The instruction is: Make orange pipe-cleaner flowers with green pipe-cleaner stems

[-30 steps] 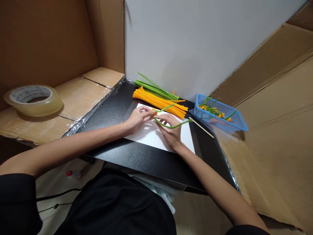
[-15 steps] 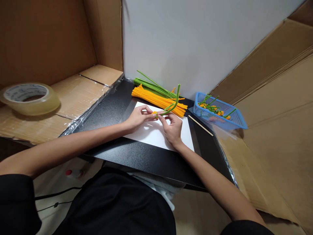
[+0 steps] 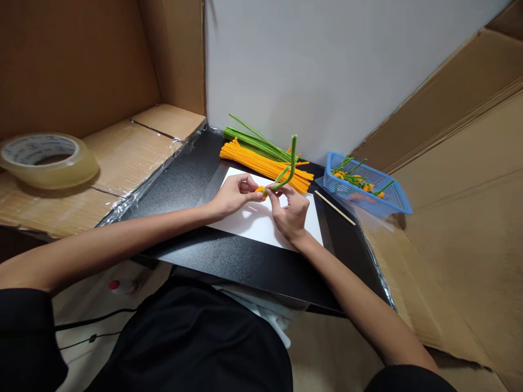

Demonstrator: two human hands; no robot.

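Observation:
My left hand [image 3: 235, 195] pinches a small orange pipe-cleaner flower [image 3: 260, 190] between thumb and fingers. Close beside it, my right hand [image 3: 291, 211] is closed on a green pipe cleaner [image 3: 291, 163] where it meets the orange part; its long end bends upward and a shorter green end slants alongside. Both hands are over a white sheet of paper [image 3: 257, 231]. Just behind them lies a bundle of orange pipe cleaners [image 3: 261, 163], with a bundle of green pipe cleaners [image 3: 249, 136] at its back. The fingers hide part of the join.
A blue basket [image 3: 392, 201] at the right holds several orange and green pieces. Near it a thin wooden stick [image 3: 335, 208] lies on the black table [image 3: 229, 264]. A roll of clear tape [image 3: 77, 169] rests on cardboard at the left. A white wall rises behind.
The long green end has swung to stand more upright and shifted slightly left. More of the orange flower shows between my fingers. Both hands keep their hold.

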